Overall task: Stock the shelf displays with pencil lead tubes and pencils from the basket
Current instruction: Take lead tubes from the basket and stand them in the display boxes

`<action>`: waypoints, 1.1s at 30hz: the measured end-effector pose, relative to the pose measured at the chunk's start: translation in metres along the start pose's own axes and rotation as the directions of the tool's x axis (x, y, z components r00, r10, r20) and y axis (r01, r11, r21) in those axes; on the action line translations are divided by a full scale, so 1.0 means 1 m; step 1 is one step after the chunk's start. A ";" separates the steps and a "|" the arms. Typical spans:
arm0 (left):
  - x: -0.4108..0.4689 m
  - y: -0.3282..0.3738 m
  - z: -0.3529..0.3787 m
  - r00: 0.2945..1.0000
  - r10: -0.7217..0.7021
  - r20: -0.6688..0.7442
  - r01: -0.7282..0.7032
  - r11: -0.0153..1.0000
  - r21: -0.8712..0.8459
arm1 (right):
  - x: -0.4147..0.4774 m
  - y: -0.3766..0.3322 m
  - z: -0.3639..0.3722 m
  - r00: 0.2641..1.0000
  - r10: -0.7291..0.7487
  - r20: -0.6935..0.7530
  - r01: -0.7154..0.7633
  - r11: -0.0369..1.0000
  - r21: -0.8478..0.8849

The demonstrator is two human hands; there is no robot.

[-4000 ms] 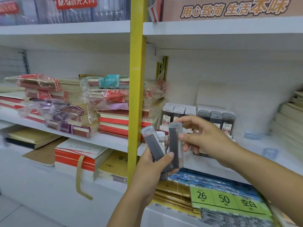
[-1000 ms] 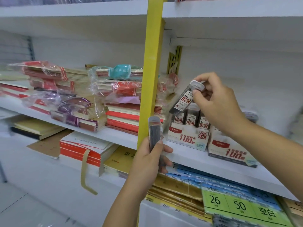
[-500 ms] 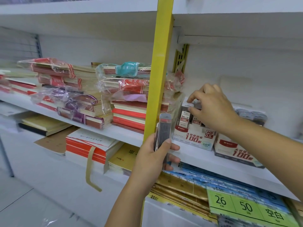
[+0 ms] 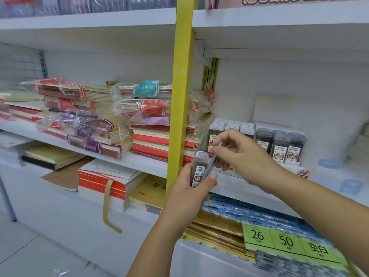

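Observation:
My left hand grips a pencil lead tube, dark with a white cap and a red-and-white label, held upright in front of the yellow post. My right hand has come over to it, and its fingertips pinch a second, motion-blurred clear tube that leans against the first. Behind the hands, on the white shelf, stand two display boxes: one with white-capped 0.5 tubes and one with dark-capped 0.7 tubes. No basket or pencils are in view.
A yellow upright post splits the shelving. Left of it lie plastic-wrapped stacks of notebooks. A shelf below holds red-edged pads and blue packs behind a green price label. Another shelf board hangs above.
My right hand left the white-capped display box, where it had been setting a tube, and came back down to my left hand. It now pinches another tube there.

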State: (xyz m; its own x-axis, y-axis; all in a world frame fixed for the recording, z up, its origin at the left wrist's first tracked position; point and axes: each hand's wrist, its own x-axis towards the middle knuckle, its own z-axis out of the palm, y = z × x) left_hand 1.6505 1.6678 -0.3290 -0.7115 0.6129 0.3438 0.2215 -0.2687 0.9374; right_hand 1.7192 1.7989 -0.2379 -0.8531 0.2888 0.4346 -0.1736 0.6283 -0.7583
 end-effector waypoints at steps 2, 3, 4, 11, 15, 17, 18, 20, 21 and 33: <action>-0.003 0.002 -0.001 0.999 -0.032 0.026 0.032 0.999 -0.037 | -0.002 0.004 -0.007 0.999 0.039 0.013 -0.039 0.999 -0.002; -0.003 0.003 -0.002 0.998 -0.052 0.029 0.054 0.996 -0.068 | -0.003 0.006 -0.011 0.998 0.048 0.032 -0.048 0.999 0.004; -0.003 0.003 -0.002 0.997 -0.068 0.026 0.070 0.994 -0.086 | -0.004 0.009 -0.015 0.997 0.059 0.052 -0.061 0.998 0.031; -0.004 0.002 -0.002 0.998 -0.055 -0.016 0.054 0.997 -0.052 | -0.005 0.025 -0.026 0.989 0.136 0.051 -0.145 0.959 0.242; -0.002 0.001 0.000 1.000 -0.023 -0.009 0.023 1.000 -0.016 | -0.006 0.025 -0.026 0.990 0.132 0.054 -0.140 0.971 0.192; 0.000 -0.002 0.001 1.000 -0.024 0.001 0.024 1.000 -0.019 | -0.008 0.022 -0.031 0.994 0.105 0.008 -0.105 0.982 0.157; 0.001 -0.003 0.003 1.000 -0.030 0.009 0.030 0.999 -0.031 | -0.009 0.020 -0.037 0.997 0.068 -0.046 -0.063 0.992 0.107; 0.005 -0.004 0.007 0.999 -0.046 0.013 0.046 0.998 -0.047 | -0.010 0.011 -0.057 0.977 -0.065 -0.203 0.064 0.998 -0.012; 0.007 -0.005 0.010 0.999 -0.052 0.006 0.052 0.997 -0.050 | -0.010 0.007 -0.070 0.950 -0.148 -0.274 0.141 0.989 -0.045; 0.018 -0.011 0.045 0.999 -0.024 0.043 0.025 1.000 -0.008 | 0.003 0.030 -0.113 0.962 -0.229 -0.149 0.093 0.787 -0.610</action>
State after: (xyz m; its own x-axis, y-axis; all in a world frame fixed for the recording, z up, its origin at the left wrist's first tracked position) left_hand 1.6657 1.7152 -0.3309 -0.6875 0.6504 0.3230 0.1986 -0.2595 0.9451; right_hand 1.7668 1.9004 -0.2048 -0.7077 0.2413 0.6641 0.0843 0.9620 -0.2597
